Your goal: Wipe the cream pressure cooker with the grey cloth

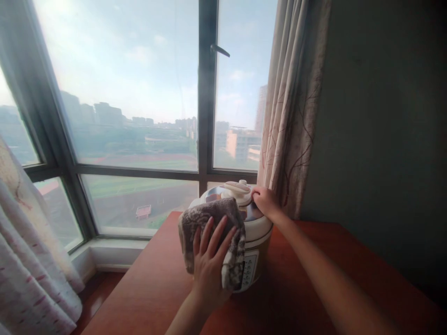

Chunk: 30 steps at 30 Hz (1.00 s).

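Observation:
A cream and gold electric cooker (260, 232) stands on a reddish wooden table (300, 288) by the window. My left hand (209, 265) presses a brown and white patterned cloth (202, 218) flat against the cooker's front side, fingers spread over the cloth. My right hand (266, 201) rests on the right side of the lid, fingers curled beside the cream lid handle (237, 188). The cloth hides much of the cooker's front; part of a control panel (249, 272) shows below it.
A large dark-framed window (206, 116) with a handle fills the back. A patterned curtain (293, 107) hangs just behind the cooker on the right, another curtain (31, 260) at the left. A dark wall (384, 130) borders the table's right side.

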Each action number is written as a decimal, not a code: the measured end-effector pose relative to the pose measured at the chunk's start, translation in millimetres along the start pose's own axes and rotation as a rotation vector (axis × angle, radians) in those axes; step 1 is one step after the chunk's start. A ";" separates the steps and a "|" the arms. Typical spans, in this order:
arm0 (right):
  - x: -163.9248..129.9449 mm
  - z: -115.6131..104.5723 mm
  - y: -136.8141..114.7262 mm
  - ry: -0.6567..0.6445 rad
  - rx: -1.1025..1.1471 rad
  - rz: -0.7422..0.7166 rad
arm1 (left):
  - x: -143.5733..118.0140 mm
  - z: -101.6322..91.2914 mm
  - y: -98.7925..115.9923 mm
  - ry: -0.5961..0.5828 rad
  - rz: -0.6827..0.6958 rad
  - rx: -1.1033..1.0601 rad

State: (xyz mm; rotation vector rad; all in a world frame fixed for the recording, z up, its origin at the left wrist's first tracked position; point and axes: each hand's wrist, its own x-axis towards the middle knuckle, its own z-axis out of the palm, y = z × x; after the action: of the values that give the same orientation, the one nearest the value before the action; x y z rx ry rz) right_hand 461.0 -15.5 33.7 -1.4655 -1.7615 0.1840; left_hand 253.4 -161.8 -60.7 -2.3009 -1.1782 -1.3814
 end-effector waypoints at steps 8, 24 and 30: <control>5.8 -3.7 9.2 -0.043 0.454 0.105 | 47.4 -6.3 26.2 -0.124 0.158 0.199; -112.7 -37.3 21.8 0.300 0.511 -0.215 | 90.9 42.7 80.5 -0.399 0.471 0.338; -133.1 -19.5 8.7 0.123 0.500 -0.137 | 95.5 -12.4 35.1 -0.394 0.672 0.100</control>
State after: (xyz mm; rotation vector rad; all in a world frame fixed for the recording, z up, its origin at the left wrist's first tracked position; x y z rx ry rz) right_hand 478.9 -136.3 -23.4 -0.9731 -1.5653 0.4197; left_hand 293.8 -141.4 31.3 -2.6025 -0.4350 -0.6362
